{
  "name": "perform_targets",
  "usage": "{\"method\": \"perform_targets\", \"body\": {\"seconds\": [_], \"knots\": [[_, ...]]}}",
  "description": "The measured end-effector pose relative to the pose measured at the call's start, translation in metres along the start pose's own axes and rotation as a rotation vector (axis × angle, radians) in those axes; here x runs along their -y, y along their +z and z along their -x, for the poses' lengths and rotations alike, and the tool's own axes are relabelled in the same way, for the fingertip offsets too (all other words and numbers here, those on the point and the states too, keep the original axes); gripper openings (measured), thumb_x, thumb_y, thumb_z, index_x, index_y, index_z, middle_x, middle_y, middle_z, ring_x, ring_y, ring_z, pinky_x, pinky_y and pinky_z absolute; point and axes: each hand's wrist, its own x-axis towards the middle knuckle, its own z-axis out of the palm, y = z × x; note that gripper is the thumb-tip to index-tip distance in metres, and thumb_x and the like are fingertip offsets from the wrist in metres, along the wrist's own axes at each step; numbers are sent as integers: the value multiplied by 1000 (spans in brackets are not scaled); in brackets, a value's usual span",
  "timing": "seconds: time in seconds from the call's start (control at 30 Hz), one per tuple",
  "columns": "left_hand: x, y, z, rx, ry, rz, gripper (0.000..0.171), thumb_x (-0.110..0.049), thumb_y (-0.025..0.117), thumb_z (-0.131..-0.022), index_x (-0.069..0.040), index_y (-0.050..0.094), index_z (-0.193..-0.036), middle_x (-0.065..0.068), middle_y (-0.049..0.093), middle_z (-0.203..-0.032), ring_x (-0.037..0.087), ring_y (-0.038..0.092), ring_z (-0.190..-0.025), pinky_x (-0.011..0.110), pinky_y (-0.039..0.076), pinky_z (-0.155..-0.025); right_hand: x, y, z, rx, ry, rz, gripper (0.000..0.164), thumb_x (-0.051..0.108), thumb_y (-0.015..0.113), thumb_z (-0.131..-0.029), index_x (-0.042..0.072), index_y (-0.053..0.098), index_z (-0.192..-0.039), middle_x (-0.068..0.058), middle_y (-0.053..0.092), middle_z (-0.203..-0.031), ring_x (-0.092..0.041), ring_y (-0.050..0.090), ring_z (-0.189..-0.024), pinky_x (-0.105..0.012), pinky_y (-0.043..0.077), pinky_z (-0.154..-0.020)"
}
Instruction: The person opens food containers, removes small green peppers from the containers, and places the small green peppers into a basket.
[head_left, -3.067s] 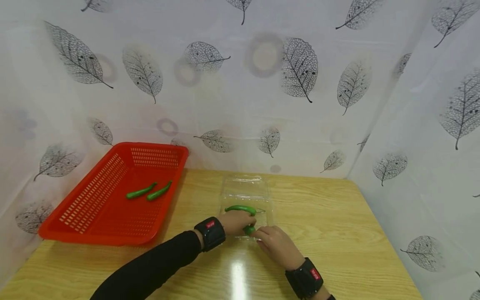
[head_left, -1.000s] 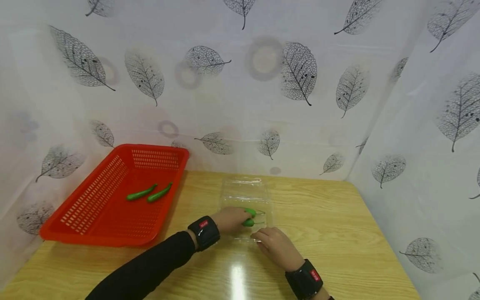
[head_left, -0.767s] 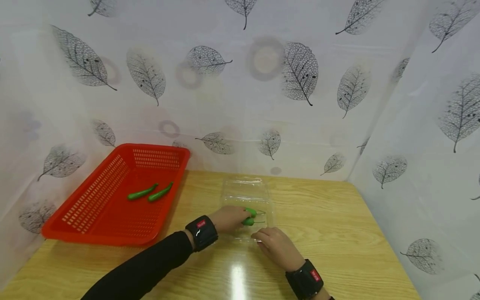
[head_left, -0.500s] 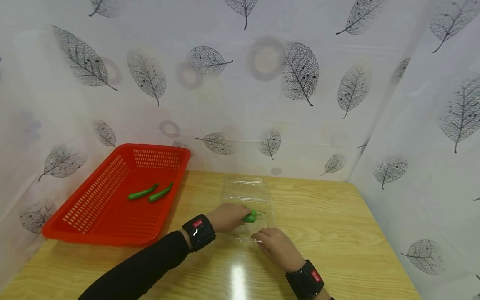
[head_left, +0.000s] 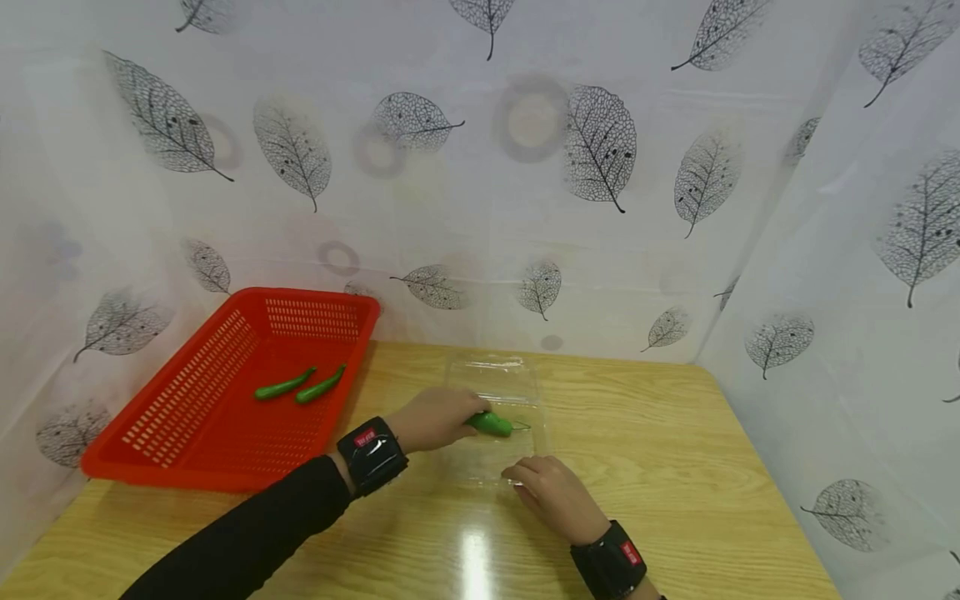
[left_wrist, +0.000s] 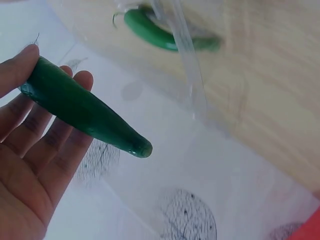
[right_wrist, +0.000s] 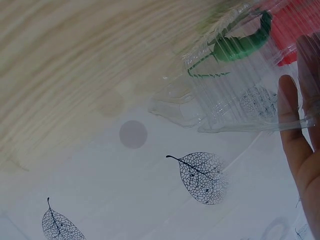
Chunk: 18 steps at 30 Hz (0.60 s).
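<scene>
Left hand (head_left: 437, 418) clamped on green pepper (left_wrist: 85, 104), right hand (head_left: 558, 497) pinching clear box (head_left: 480, 462); red wristband labels (head_left: 630, 552) unreadable

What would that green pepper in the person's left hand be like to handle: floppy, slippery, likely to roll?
The green pepper is probably stiff, as it juts past the left hand without drooping. Its glossy skin could be slippery. Its rounded sides suggest it might roll.

head view downward — wrist views near
</scene>
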Motion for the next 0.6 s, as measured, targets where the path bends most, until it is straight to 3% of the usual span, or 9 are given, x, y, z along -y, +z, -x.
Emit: {"method": "perform_targets", "body": {"seconds": [0.2,0.33,0.47,0.6], "knots": [[15,-23,15,-11,-49,42,18,-22,68,-85,-16,61,-101,-6,61,-89,7,56,-77,24,48,-69,0,1,0,-3,11,7,27,8,77,-73,15,70,-98,4,69,-94,-10,64,-85,-27,52,-76],[28,-38,29,-25,-82,78,21,-20,66,-87,-13,60,-106,-5,61,-92,8,56,-81,26,49,-73,0,2,0,7,22,5,27,8,76,-74,16,70,-99,5,70,-94,-9,64,-85,-26,52,-76],[40,-50,44,-56,-138,32,31,-23,66,-87,-11,59,-115,-1,66,-101,10,62,-87,31,52,-77,1,2,0,14,29,2,26,8,76,-75,16,70,-99,5,70,-94,-9,64,-85,-26,52,-75],[51,-63,58,-101,-215,2,35,-24,68,-85,-11,60,-116,-1,67,-97,12,62,-86,36,54,-78,0,2,-1,4,19,4,26,8,76,-74,15,70,-98,5,70,-94,-9,64,-85,-25,52,-75]]}}
